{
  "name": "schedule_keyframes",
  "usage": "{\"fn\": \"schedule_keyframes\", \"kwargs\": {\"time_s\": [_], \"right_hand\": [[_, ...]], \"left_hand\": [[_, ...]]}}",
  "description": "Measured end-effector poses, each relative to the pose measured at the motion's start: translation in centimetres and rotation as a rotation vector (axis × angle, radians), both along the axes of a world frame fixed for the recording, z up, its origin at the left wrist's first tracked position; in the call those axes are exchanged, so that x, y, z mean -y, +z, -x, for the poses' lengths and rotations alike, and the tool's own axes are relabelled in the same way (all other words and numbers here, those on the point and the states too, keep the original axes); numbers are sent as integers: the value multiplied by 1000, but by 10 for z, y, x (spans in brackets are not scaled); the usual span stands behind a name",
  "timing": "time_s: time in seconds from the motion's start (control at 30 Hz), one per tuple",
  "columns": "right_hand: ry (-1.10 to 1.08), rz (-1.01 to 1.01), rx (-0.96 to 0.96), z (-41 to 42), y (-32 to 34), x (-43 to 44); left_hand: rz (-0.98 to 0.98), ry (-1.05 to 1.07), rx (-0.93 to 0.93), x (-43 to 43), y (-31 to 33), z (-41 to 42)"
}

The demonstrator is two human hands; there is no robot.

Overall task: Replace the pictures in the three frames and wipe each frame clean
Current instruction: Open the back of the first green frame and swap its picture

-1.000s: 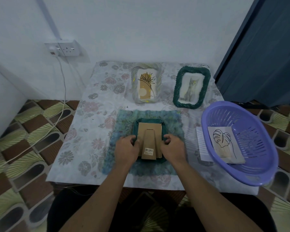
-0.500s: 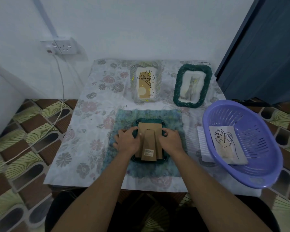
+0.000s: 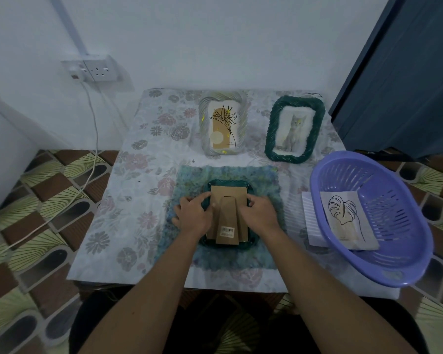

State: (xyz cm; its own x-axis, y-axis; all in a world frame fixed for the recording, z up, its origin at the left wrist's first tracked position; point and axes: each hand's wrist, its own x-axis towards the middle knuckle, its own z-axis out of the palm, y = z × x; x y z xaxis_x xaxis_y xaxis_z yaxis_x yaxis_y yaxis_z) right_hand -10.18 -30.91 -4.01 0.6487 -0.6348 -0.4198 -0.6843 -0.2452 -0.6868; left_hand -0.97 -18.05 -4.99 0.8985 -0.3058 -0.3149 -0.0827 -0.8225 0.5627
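A dark green frame (image 3: 251, 186) lies face down on a blue-green fuzzy cloth (image 3: 187, 180), its brown cardboard back and stand (image 3: 228, 215) facing up. My left hand (image 3: 192, 216) grips the frame's left edge, thumb on the cardboard. My right hand (image 3: 260, 215) grips its right edge. At the back a pale twisted frame (image 3: 203, 118) holds a flower line drawing. Beside it a green frame (image 3: 270, 139) holds a cat picture. A leaf line drawing (image 3: 344, 221) lies inside the purple basket (image 3: 399, 272).
The floral-clothed table (image 3: 128, 200) stands against a white wall. White sheets (image 3: 310, 223) lie under the basket's left rim. A socket (image 3: 97, 70) with a hanging cable is on the wall at left. A dark blue door (image 3: 407, 85) stands at right.
Both hands have slid up along the face-down frame's sides, from its lower half toward its upper half. The frame stays in the same place on the cloth.
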Motion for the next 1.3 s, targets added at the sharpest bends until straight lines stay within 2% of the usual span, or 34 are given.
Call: {"fn": "schedule_keyframes", "kwargs": {"time_s": [0.2,0.4,0.73,0.93,1.03,1.2,1.3], "right_hand": [[27,53,-1,8,15,-8],[38,199,-37,18,18,-12],[-10,203,-62,23,12,-22],[0,237,-113,26,13,-19],[10,275,-76,23,11,-18],[120,380,1,11,2,-14],[229,423,-2,7,-2,-12]], "left_hand": [[33,-4,1,-5,0,-1],[208,-40,56,-23,-10,4],[155,-114,157,-39,-21,17],[156,-108,151,-39,-27,15],[196,-72,124,-36,-24,14],[218,-84,145,-21,-18,-2],[145,-162,167,-9,-14,-14]]}}
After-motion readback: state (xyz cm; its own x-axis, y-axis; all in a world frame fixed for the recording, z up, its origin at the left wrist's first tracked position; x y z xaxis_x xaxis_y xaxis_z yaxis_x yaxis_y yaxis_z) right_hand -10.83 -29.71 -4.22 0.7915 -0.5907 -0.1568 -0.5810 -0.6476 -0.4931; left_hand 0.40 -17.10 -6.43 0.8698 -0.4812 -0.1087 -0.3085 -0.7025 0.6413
